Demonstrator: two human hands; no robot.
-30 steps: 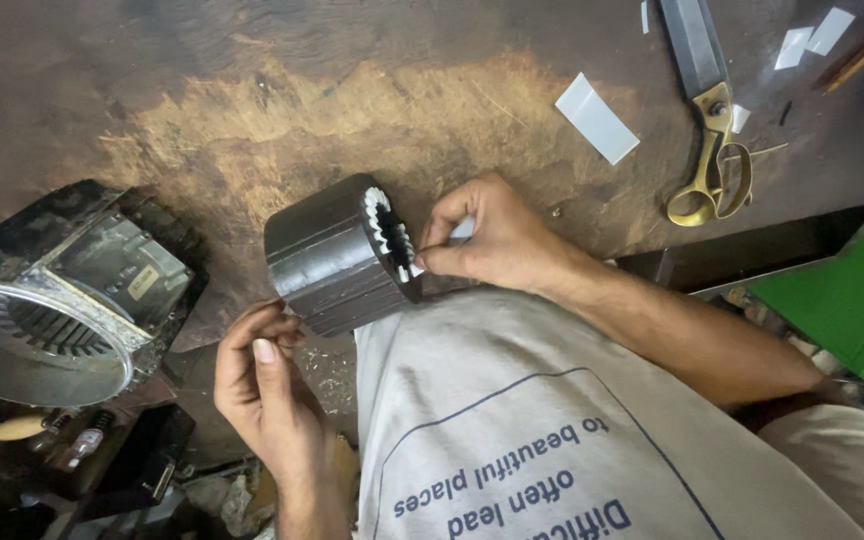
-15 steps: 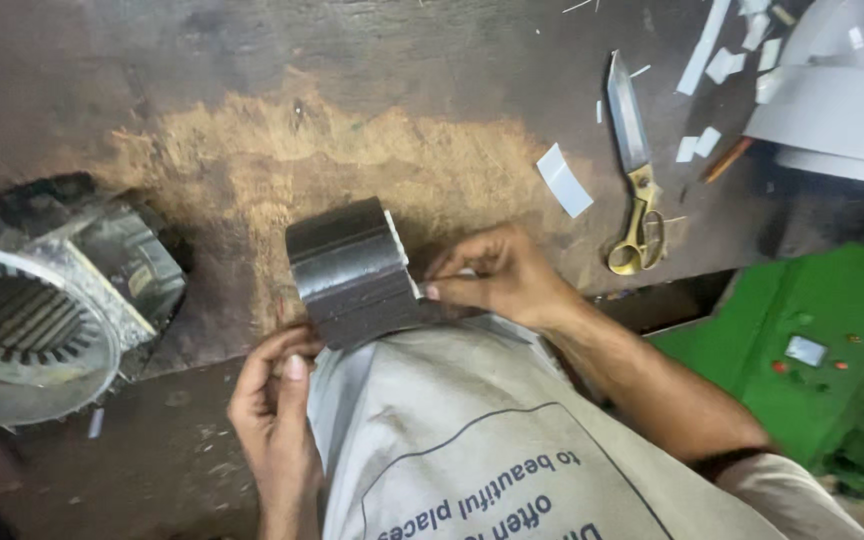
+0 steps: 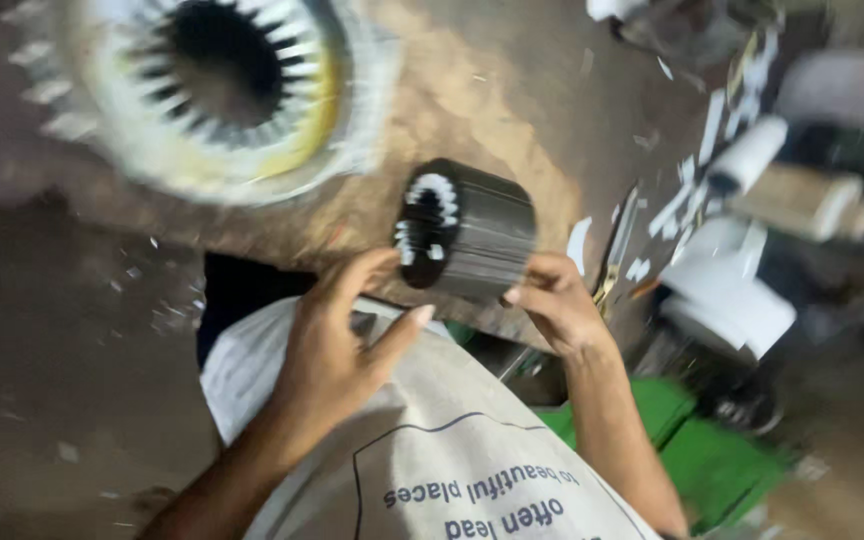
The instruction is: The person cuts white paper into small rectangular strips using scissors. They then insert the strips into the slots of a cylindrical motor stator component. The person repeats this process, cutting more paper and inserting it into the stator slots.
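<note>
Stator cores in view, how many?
2. A small dark stator core sits at the table edge between the left hand and right hand; a larger, blurred one lies upper left. Clutter at right may hide more.

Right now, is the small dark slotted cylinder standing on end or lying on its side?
On its side: the cylinder shows its slotted end face toward the left hand.

Pale cloth sack [image 3: 432, 440] with dark printed lettering and a thin curved outline, lying over the lap, just below the dark ribbed metal cylinder [image 3: 477, 240], no screens or signs
</note>
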